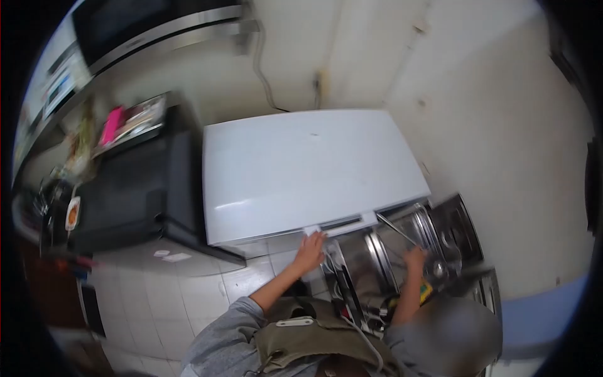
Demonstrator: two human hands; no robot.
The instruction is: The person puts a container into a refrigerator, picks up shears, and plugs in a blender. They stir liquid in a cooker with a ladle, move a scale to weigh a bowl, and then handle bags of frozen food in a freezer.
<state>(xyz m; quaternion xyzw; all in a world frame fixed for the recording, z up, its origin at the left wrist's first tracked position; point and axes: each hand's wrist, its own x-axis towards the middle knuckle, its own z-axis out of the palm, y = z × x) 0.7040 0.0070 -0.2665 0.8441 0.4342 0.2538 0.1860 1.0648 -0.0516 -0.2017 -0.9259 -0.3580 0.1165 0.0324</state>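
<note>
A white chest freezer [308, 169] stands in front of me with its lid down. My left hand [309, 252] reaches to its front edge, fingers closed on the left end of the white lid handle [342, 226]. To the right, my right hand [414, 259] is closed over the steel trays [377, 254]. A long thin metal utensil [397, 228] runs from this hand up toward the freezer's front edge; its kind is too blurred to tell. Close to my right wrist is a yellow and green item [426, 290]. A round shiny metal piece [439, 269] lies right of that hand.
Left of the freezer stands a dark cabinet [132, 195], with a tray holding a pink item [112, 124] at its back. A black and silver appliance [151, 31] hangs above. Walls rise behind and to the right. White floor tiles [207, 286] show at lower left.
</note>
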